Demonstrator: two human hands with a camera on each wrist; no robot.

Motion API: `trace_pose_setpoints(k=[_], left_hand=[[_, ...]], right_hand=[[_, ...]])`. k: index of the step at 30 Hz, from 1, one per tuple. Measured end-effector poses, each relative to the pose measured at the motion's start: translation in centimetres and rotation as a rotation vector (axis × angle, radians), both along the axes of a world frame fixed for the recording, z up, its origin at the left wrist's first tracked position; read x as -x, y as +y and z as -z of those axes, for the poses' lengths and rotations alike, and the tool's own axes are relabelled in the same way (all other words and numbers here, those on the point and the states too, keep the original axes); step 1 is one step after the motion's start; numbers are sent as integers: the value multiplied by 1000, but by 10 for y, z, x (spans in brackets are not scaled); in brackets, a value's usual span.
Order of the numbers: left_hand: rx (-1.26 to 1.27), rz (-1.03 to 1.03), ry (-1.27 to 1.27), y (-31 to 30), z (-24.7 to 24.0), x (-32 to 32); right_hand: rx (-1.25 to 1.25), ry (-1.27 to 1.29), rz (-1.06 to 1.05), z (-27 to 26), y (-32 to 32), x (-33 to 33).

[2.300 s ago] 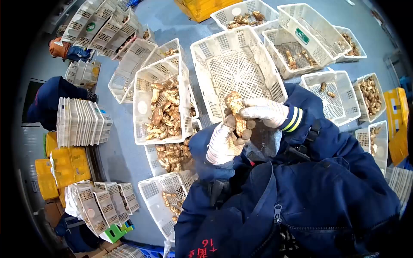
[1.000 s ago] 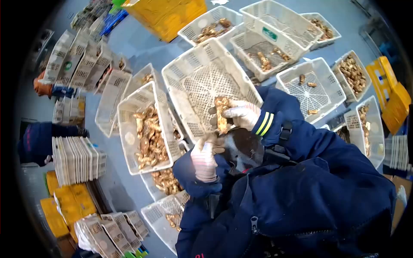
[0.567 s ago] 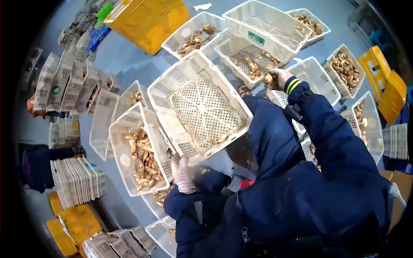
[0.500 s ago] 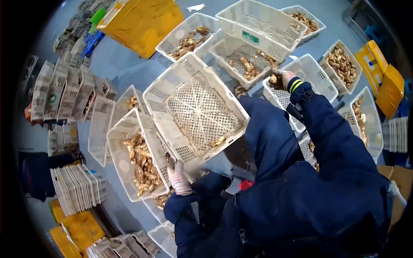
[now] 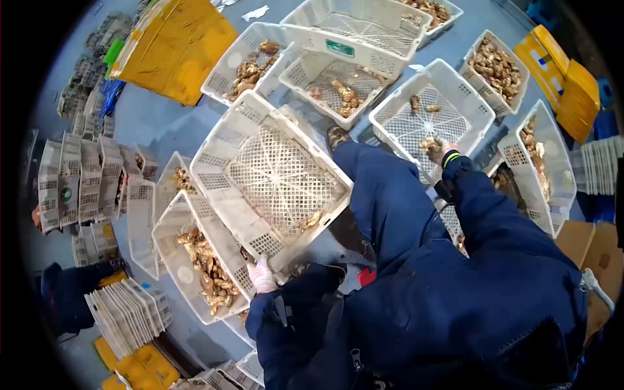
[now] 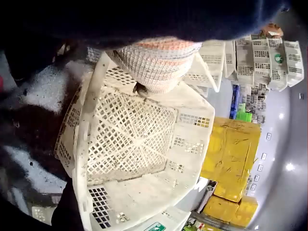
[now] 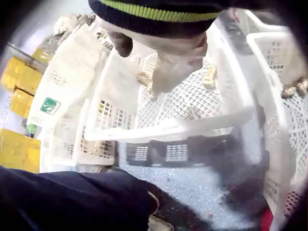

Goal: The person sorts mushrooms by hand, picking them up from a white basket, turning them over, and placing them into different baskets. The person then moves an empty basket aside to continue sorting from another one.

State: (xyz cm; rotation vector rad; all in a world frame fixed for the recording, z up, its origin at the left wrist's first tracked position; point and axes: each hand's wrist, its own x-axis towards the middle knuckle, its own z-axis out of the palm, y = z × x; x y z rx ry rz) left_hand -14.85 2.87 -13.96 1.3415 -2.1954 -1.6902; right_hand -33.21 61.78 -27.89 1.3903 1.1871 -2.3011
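Observation:
In the head view, my gloved left hand (image 5: 262, 276) grips the near left corner of a big white plastic crate (image 5: 328, 153). The left wrist view shows that hand (image 6: 156, 62) hooked over the crate's rim. One small mushroom (image 5: 311, 220) lies inside, by the near wall. My right hand (image 5: 446, 151) reaches down into a smaller white crate (image 5: 471, 97) on the right. A pale brown mushroom (image 5: 428, 143) is at its fingertips, close over the mesh floor; the right wrist view shows this mushroom (image 7: 144, 81) partly hidden by the fingers. Two more mushrooms (image 5: 424, 106) lie farther back there.
Left of the big crate stands a crate (image 5: 185, 273) heaped with mushrooms. Other part-filled crates (image 5: 497, 68) ring the workspace. A yellow box (image 5: 175, 52) stands at the back left, and stacked crates (image 5: 127, 312) line the left side. My trousered knee (image 5: 383, 188) is between the crates.
First both hands held a mushroom over the big crate. The left hand then went to the crate's corner. My right hand carried the mushroom right and down into the smaller crate. The view swung too.

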Motion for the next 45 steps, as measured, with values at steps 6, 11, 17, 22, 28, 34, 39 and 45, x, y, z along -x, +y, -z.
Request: trace_pose_setpoints(k=[6,11,17,22,28,34,39,45], left_hand=[[82,116,-54,-33,41,1],[246,267,-149,-40,45,4],[234,282,4,-36,-56,6],[-16,-118,245,-36,-138,0],[316,-161,513,-15,-189,-21],[417,-97,667,13,-213,-57],[477,-47,564,24,-229,-74],[276,-107,611,26,-225,-78]], right_hand=[[-202,448,-490,-144,-67,51],[-284,681,-866,-228,-139,60],[-465,746,-1129,-258,-172,44],[-492,826,-1086,-287,-186,24],[-560,1052,-1227,-311,-244,26],[-401,1053,-1215,-313,-297,49],[-311,1035,-1057,-321,-295,47],[-1145,1344,-671,-340,-288,33]])
